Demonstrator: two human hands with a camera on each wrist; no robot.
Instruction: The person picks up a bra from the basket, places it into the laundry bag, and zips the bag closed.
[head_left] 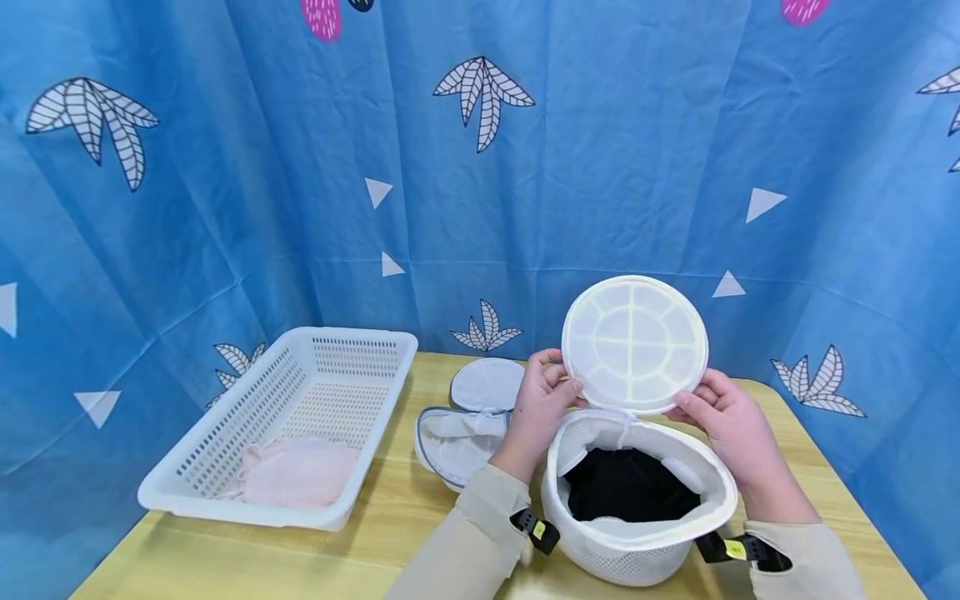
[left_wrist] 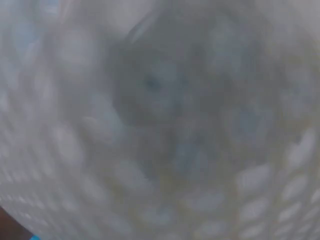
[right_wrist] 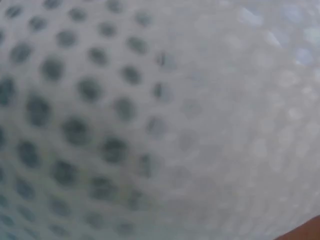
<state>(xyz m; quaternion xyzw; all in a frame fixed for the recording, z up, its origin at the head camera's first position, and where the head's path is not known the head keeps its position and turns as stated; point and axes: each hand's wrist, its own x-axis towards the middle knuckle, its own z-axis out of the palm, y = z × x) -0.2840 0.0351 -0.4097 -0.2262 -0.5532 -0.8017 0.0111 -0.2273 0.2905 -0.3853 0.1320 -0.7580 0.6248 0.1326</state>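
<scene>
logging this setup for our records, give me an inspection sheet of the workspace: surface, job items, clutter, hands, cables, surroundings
surface: light wood-grain tabletop
job items: rounded white mesh bag, open, with black fabric inside; round white translucent lid raised above its far side
clutter: smaller white mesh bag with grey trim, open, to the left; rectangular white perforated plastic basket farther left, holding pale pink fabric
hands: left hand and right hand grip opposite edges of the lid
cables: nothing seen
surroundings: blue fabric curtain with white leaf and triangle prints; wrist views blurred, mostly mesh
</scene>
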